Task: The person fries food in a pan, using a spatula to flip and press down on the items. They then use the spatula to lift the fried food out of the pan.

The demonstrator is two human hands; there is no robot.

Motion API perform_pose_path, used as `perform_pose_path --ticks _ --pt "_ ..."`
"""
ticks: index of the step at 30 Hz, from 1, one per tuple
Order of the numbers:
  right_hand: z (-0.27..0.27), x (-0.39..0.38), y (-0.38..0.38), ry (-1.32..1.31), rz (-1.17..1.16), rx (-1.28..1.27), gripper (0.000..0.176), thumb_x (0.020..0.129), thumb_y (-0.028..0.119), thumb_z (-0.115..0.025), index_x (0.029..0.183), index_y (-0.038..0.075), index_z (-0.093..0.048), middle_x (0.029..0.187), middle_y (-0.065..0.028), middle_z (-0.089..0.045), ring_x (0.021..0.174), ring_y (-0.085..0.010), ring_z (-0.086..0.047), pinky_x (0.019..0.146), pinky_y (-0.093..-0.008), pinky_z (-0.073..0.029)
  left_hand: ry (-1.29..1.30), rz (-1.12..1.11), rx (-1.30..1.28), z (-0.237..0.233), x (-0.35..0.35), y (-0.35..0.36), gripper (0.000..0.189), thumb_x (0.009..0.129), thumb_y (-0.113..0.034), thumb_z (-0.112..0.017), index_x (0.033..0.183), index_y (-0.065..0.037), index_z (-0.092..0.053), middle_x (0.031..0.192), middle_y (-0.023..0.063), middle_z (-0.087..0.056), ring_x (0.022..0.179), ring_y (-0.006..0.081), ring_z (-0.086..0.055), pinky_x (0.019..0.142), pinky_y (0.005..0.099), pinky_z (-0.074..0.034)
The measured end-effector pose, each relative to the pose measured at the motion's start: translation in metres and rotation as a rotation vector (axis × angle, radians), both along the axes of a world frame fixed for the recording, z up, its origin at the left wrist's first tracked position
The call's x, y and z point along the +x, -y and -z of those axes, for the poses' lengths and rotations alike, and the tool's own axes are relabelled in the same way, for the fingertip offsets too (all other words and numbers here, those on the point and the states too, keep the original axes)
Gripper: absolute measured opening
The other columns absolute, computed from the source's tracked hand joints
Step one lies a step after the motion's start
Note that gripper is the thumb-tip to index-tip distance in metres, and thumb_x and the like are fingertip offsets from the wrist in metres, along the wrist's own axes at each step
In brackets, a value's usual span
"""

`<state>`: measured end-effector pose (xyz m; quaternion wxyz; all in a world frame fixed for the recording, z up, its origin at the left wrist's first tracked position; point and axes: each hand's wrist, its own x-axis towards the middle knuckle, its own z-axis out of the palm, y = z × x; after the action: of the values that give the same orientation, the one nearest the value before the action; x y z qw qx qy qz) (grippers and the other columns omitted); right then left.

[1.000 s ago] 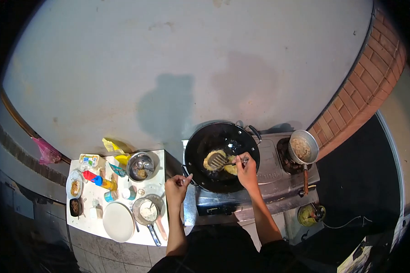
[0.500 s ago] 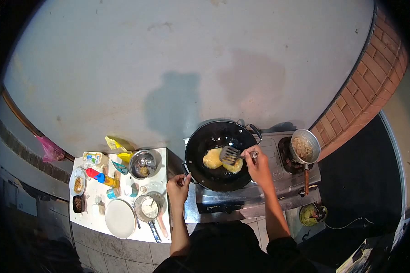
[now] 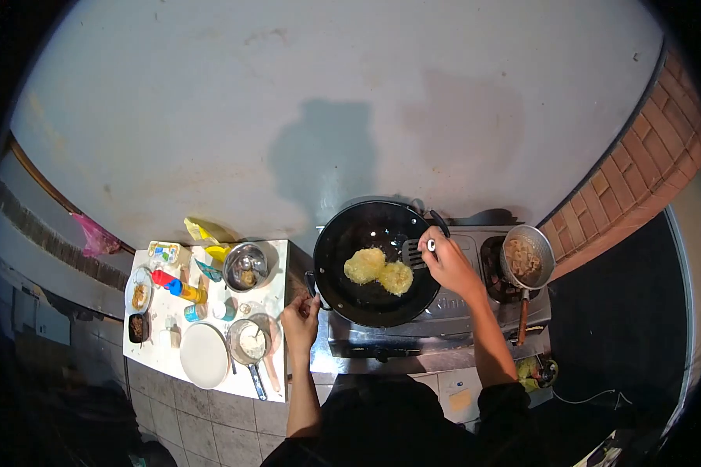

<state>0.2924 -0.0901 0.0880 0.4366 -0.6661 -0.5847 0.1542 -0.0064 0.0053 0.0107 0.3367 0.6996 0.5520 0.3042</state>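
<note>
No legible text or labels

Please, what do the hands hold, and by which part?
Right hand: slotted spatula, by its handle. Left hand: at the wok's side handle; grip unclear.

Wok [image 3: 382, 221]: black, round, sitting open-side up in my view.
Left patty [image 3: 364, 265]: golden, lying flat.
Right patty [image 3: 396, 278]: golden, seemingly touching its neighbour.
Spatula [image 3: 413, 254]: slotted; I see it right of both.
</note>
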Motion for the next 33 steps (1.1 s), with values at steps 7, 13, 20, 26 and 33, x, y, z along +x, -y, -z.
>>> perform_pose_path --ticks 7,13,20,26,33 --pt "0.001 0.026 -0.028 -0.013 -0.079 -0.145 0.009 0.084 0.004 -0.052 0.09 -0.002 -0.05 0.077 -0.0196 -0.063 0.077 -0.037 -0.063 0.071 -0.0413 -0.047 0.02 -0.015 0.081 0.012 0.0 0.005 0.033 0.084 -0.022 -0.072 0.098 0.008 -0.067 0.064 0.0133 -0.059 0.056 0.0159 -0.054 0.054 0.0308 -0.043" --pt "0.02 0.034 -0.028 -0.16 -0.125 -0.109 0.009 0.086 0.006 -0.053 0.089 -0.002 -0.052 0.071 -0.0122 -0.063 0.063 -0.0179 -0.057 0.059 -0.0334 -0.043 0.066 -0.024 0.106 0.01 0.0 0.012 0.028 0.083 -0.019 -0.073 0.096 0.006 -0.068 0.052 0.0061 -0.051 0.047 0.0108 -0.043 0.047 0.0282 -0.037" --pt "0.023 0.028 -0.013 -0.168 -0.059 -0.089 0.008 0.088 0.007 -0.054 0.085 -0.001 -0.054 0.068 -0.0095 -0.063 0.06 -0.0152 -0.054 0.055 -0.0314 -0.04 -0.023 -0.035 0.06 -0.001 0.001 0.011 0.038 0.084 -0.029 -0.073 0.098 0.006 -0.069 0.061 0.0095 -0.061 0.054 0.014 -0.053 0.054 0.0306 -0.043" --pt "0.033 0.02 -0.002 -0.189 -0.03 -0.032 0.008 0.089 0.007 -0.053 0.084 0.0 -0.053 0.068 -0.0081 -0.063 0.061 -0.0131 -0.054 0.056 -0.0303 -0.04 0.038 -0.04 0.159 0.004 0.003 0.002 0.029 0.084 -0.026 -0.073 0.086 0.003 -0.07 0.052 0.0071 -0.053 0.047 0.0126 -0.045 0.048 0.0293 -0.038" --pt "0.064 0.008 0.012 -0.433 0.018 0.104 0.005 0.089 0.001 -0.05 0.084 0.001 -0.05 0.076 -0.0047 -0.063 0.067 -0.0092 -0.053 0.06 -0.0259 -0.04 0.004 -0.055 0.131 -0.001 0.004 0.004 0.027 0.084 -0.024 -0.073 0.085 0.003 -0.069 0.051 0.0068 -0.052 0.047 0.0123 -0.044 0.048 0.0293 -0.038"
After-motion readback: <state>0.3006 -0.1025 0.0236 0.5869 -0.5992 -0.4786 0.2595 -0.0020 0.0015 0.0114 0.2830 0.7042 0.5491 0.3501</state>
